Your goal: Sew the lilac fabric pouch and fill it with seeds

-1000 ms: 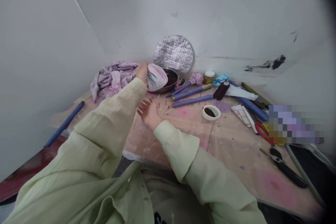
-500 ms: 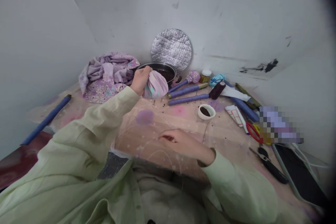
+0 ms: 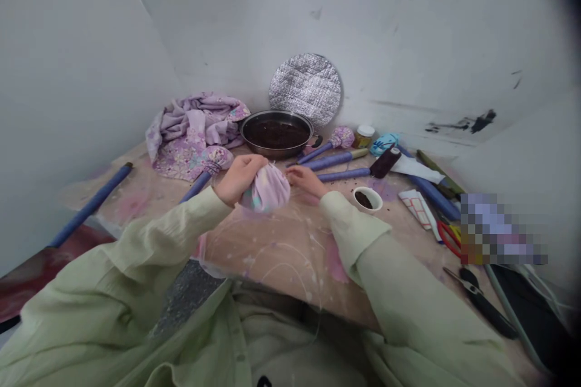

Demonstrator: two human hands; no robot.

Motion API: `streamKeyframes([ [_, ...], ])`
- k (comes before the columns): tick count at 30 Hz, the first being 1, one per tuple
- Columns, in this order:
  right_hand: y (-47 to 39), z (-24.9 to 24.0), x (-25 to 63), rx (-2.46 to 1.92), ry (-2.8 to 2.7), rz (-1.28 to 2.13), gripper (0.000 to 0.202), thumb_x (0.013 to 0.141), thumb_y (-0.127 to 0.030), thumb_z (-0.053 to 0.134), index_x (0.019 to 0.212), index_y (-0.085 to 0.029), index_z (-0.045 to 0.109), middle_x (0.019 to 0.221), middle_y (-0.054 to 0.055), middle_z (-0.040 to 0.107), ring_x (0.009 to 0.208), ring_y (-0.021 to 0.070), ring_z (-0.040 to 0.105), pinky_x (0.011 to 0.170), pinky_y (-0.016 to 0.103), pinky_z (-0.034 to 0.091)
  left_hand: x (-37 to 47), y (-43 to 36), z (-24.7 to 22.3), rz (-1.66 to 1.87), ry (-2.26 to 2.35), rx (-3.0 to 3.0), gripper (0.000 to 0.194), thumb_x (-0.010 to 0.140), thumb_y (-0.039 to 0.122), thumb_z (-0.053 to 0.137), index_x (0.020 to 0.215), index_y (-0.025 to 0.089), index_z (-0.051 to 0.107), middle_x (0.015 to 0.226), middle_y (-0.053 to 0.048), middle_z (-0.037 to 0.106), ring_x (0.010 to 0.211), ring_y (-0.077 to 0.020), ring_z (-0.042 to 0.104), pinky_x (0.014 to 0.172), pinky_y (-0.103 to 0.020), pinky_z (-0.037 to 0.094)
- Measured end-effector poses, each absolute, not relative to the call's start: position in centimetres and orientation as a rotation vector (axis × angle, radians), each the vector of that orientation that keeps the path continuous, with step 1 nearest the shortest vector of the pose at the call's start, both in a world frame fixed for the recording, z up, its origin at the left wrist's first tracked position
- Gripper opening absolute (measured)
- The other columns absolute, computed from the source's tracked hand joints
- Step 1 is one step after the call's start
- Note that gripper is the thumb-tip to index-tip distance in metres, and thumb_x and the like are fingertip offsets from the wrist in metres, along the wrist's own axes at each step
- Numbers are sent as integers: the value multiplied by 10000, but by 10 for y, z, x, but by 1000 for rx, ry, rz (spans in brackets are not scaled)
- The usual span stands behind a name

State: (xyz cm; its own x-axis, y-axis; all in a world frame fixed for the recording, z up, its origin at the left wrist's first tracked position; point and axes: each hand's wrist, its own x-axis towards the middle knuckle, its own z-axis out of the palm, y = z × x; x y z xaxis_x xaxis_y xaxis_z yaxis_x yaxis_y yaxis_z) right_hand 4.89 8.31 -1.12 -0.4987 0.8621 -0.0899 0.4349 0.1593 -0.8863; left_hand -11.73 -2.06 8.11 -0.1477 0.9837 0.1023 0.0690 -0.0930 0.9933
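Note:
My left hand (image 3: pixel 241 176) is closed on the gathered top of a round pink cloth bundle (image 3: pixel 267 188) with a turquoise print. The bundle hangs just above the table, its filling hidden. Close to its right side, my right hand (image 3: pixel 306 181) has its fingers curled in a pinch; what they hold, if anything, is too small to make out. Behind both hands stands a wide black pan (image 3: pixel 276 133) with dark contents. To the left of my left hand lies a blue-wrapped stick (image 3: pixel 197 186) with a purple floral cloth head (image 3: pixel 218 158).
A white cup (image 3: pixel 368 199) holds dark granules. Purple floral cloth (image 3: pixel 190 127) is heaped at left. A silvery round lid (image 3: pixel 307 87) leans on the wall. Wrapped sticks, a dark thread spool (image 3: pixel 385 162), a jar (image 3: pixel 364 136), scissors (image 3: pixel 448 240), pliers (image 3: pixel 485 308) and a phone (image 3: pixel 521 308) lie rightward.
My left hand has brought the cloth bundle down and nearer, away from the pan. My right hand has moved forward from the table's front to beside the bundle. The view has shifted slightly.

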Motion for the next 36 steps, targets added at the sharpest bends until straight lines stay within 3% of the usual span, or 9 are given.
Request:
streamKeyframes([
  [3, 98, -6, 45, -1206, -1930, 1238, 183, 855, -194, 452, 928, -148, 613, 770, 22, 678, 599, 78, 590, 570, 179, 469, -124, -40, 79, 1238, 1339, 1291, 289, 698, 314, 523, 478, 164, 410, 480, 43, 367, 447, -64, 302, 438, -208, 206],
  [7, 99, 2, 60, -1249, -2005, 1338, 147, 820, -200, 537, 711, -123, 598, 595, 35, 641, 439, 83, 541, 434, 180, 430, -130, -54, 78, 1104, 1357, 1388, 287, 698, 371, 515, 520, 156, 447, 507, 43, 396, 471, -67, 328, 437, -191, 232],
  [11, 81, 8, 84, -1331, -2064, 1347, 185, 820, -218, 547, 656, -136, 578, 570, 36, 639, 429, 85, 547, 411, 171, 421, -129, -52, 71, 1026, 1385, 1460, 298, 708, 388, 491, 523, 159, 445, 500, 44, 392, 462, -66, 326, 420, -186, 238],
  [15, 57, 3, 101, -1386, -2165, 1354, 154, 685, -180, 674, 563, -138, 589, 469, 22, 591, 428, 119, 546, 450, 212, 449, -120, -46, 60, 962, 1328, 1489, 305, 701, 404, 483, 527, 155, 457, 520, 38, 418, 482, -68, 353, 435, -184, 268],
  [18, 48, -2, 109, -1378, -2092, 1154, 58, 721, -176, 626, 674, -143, 619, 637, 40, 654, 593, 134, 599, 604, 241, 483, -110, -45, 56, 893, 1296, 1517, 297, 710, 398, 469, 538, 156, 465, 524, 40, 416, 482, -69, 359, 437, -187, 269],
  [21, 46, -2, 118, -1329, -1957, 964, 146, 820, -222, 498, 863, -157, 621, 831, 57, 668, 736, 141, 612, 713, 268, 476, -102, -46, 58, 862, 1281, 1555, 303, 719, 397, 458, 533, 159, 457, 520, 43, 398, 484, -69, 352, 444, -192, 267],
  [30, 23, 15, 164, -1174, -1753, 970, 233, 812, -366, 525, 845, -152, 611, 751, 27, 639, 530, 87, 553, 533, 222, 439, -62, -21, 67, 877, 1307, 1935, 336, 794, 367, 422, 532, 157, 431, 509, 43, 367, 503, -80, 354, 500, -211, 276],
  [34, 17, 25, 184, -1153, -1638, 987, 273, 791, -407, 556, 849, -146, 613, 682, 16, 615, 469, 75, 504, 456, 210, 391, -34, 1, 56, 1014, 1350, 2381, 291, 820, 302, 421, 608, 145, 543, 570, 6, 460, 572, -110, 419, 573, -237, 324],
  [36, 15, 26, 191, -1133, -1577, 986, 273, 787, -410, 564, 848, -148, 612, 671, 12, 608, 477, 74, 503, 465, 210, 394, -26, 10, 39, 861, 1286, 2669, 284, 824, 300, 443, 634, 144, 585, 598, -23, 500, 623, -138, 458, 626, -261, 357],
])
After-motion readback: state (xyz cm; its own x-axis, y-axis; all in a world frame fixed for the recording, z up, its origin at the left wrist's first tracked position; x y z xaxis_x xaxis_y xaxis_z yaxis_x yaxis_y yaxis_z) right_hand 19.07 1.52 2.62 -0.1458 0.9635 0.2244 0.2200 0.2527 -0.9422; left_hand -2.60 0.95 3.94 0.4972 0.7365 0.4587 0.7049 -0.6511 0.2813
